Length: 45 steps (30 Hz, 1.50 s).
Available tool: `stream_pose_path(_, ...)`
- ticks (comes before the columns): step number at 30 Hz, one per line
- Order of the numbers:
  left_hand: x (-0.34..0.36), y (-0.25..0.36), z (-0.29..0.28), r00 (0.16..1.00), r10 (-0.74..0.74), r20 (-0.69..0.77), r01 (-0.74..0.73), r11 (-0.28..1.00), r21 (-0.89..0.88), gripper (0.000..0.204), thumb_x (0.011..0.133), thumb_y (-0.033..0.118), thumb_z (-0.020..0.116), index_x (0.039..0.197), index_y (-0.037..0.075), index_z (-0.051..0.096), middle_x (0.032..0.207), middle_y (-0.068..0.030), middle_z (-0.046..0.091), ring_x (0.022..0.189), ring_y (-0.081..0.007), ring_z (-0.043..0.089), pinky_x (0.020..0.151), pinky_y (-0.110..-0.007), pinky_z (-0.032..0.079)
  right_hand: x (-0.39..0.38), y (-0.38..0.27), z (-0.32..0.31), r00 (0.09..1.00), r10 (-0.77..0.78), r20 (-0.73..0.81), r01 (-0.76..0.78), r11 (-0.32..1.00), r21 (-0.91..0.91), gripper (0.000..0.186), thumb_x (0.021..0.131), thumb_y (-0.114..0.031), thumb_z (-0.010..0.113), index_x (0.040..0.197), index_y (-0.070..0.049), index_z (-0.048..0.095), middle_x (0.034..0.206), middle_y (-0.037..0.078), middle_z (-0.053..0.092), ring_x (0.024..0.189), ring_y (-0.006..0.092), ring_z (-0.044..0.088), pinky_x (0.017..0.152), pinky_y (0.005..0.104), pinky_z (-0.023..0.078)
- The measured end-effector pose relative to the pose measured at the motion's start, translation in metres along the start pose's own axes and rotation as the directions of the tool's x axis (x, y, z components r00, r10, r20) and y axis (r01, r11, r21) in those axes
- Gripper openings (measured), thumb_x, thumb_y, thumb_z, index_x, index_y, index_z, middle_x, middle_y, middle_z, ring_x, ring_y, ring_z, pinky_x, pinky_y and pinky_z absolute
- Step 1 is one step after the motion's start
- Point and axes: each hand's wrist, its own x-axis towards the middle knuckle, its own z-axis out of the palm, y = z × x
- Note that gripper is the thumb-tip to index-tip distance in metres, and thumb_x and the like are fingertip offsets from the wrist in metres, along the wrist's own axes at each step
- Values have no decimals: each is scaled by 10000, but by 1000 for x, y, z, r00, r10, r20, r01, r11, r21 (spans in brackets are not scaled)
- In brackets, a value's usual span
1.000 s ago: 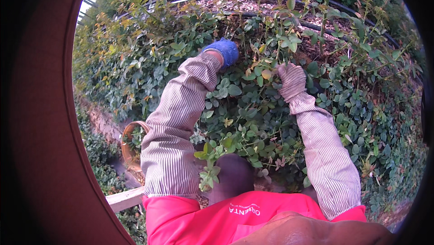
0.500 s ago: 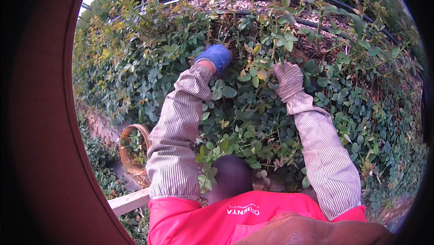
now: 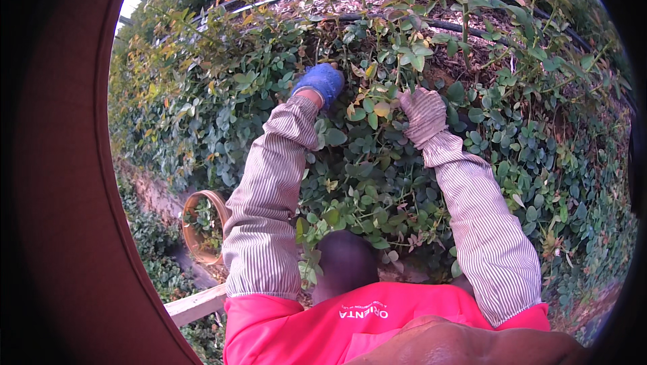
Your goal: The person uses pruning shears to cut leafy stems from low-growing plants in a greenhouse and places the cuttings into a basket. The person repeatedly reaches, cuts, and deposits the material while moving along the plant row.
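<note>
My left hand (image 3: pixel 320 84), in a blue glove, reaches into leafy plants (image 3: pixel 256 75) at the upper middle, its fingertips hidden among stems and leaves. My right hand (image 3: pixel 421 114), in a pale, grimy glove, is curled on a thin green stem (image 3: pixel 399 76) with pale green and yellowish leaves, right of the left hand. Both forearms wear striped sleeves. Dense dark-green foliage hangs below and between my hands.
Black irrigation hoses (image 3: pixel 458 30) cross the mulched bed (image 3: pixel 310 5) beyond my hands. An orange round container (image 3: pixel 195 244) with leaves in it sits at lower left, near a pale wooden bar (image 3: pixel 192 306). Tall green stems rise at upper right.
My left hand has shifted down and left since a second ago. My right hand has moved slightly left and up, still at the stem.
</note>
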Motion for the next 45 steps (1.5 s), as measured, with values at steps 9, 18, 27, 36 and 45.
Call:
stream_pose_path(9,-40,-21,-36,973,167,157,-167,986,-11,294,978,207,462,1095,22,659,1135,-206,659,1027,-385,649,906,-446,528,1,0,0,999,-31,40,31,1000,-2,177,934,-187,544,1020,-67,642,828,185,638,791,382,649,666,490,494)
stream_pose_path(18,-28,-30,-10,924,360,130,-380,905,191,278,991,228,422,1083,53,619,978,-211,673,951,-380,664,849,-453,525,1,1,1,996,-84,-29,84,996,-8,368,757,-243,671,1044,-60,531,793,193,554,720,414,595,590,506,431)
stream_pose_path(27,-33,-43,-8,988,155,-1,-155,985,82,201,897,151,572,1075,68,612,1051,-228,655,1010,-399,647,848,-477,531,2,-7,-9,994,-93,-66,96,994,49,341,786,-303,647,980,-48,530,786,208,562,716,432,581,595,525,419)
stream_pose_path(36,-13,-37,-27,947,265,182,-297,937,182,354,779,187,704,1101,50,648,1003,-169,695,933,-345,691,822,-432,560,-1,1,8,991,-85,-107,86,996,0,329,806,-328,629,943,-46,530,767,198,565,713,435,588,598,518,431)
stream_pose_path(45,-47,-28,-42,935,194,296,-255,949,184,336,935,272,510,1128,33,647,1028,-181,705,946,-376,681,783,-441,546,-3,4,11,999,-50,3,51,996,-68,561,696,-414,762,1129,-124,555,844,157,576,785,354,609,666,476,472)
